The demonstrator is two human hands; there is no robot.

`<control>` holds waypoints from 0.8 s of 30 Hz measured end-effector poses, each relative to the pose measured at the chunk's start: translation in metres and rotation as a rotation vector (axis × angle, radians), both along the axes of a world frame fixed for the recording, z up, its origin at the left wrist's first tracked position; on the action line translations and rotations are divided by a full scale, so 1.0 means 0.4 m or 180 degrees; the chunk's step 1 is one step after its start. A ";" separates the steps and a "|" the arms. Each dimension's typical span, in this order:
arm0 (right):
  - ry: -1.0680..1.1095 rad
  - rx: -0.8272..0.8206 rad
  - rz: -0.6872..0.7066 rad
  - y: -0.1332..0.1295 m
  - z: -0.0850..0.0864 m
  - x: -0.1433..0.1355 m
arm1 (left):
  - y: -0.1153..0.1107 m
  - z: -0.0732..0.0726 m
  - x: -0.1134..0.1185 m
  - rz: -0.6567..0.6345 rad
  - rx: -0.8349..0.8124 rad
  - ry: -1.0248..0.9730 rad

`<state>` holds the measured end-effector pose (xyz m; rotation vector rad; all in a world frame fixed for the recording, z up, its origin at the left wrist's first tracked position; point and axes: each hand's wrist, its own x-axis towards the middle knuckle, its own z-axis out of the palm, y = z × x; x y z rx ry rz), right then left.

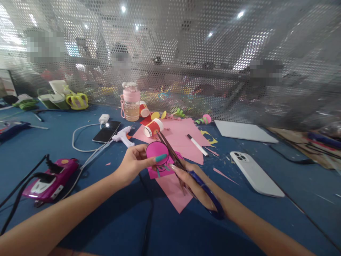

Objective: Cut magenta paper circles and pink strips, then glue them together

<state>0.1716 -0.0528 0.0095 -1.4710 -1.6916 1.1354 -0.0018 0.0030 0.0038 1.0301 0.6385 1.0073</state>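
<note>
A round magenta paper disc (156, 152) with a dark outline is pinched in my left hand (137, 161), the thumb with its teal nail lying across its face. My right hand (194, 176) is wrapped round dark-bladed scissors (172, 151) with blue handles, their blades pointing up and left beside the disc. Under both hands lies a magenta sheet (153, 174) with drawn lines, partly hidden by my fingers. Pink paper sheets (179, 137) spread beneath and behind it. A red and white paper cup (153, 128) lies on its side beyond the scissor tips.
Left of my hands are a white glue gun (124, 137), a black phone (107, 131) and a magenta power strip (53, 179). A pink-lidded bottle (131, 103) stands behind. A marker (197, 145), white phone (255, 174) and white board (245, 131) lie to the right.
</note>
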 end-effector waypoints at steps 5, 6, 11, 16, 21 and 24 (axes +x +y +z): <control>-0.0165 0.0079 -0.0106 -0.013 0.018 -0.002 | 0.001 -0.003 -0.002 -0.0003 0.0057 0.0058; -0.0174 0.0101 -0.0109 -0.013 0.018 -0.002 | 0.001 -0.003 -0.002 0.0006 0.0062 0.0077; -0.0245 0.0172 -0.0086 -0.010 0.014 -0.004 | 0.003 -0.005 -0.002 0.0033 0.0047 0.0086; -0.0327 -0.0003 -0.0168 -0.010 0.020 -0.007 | 0.003 -0.005 -0.002 -0.0015 0.0061 0.0035; -0.0310 0.0058 -0.0168 -0.011 0.021 -0.005 | 0.001 -0.002 -0.002 -0.0003 0.0033 0.0048; -0.0105 -0.0037 -0.0214 -0.010 0.013 -0.003 | 0.001 -0.002 -0.002 0.0035 0.0048 0.0086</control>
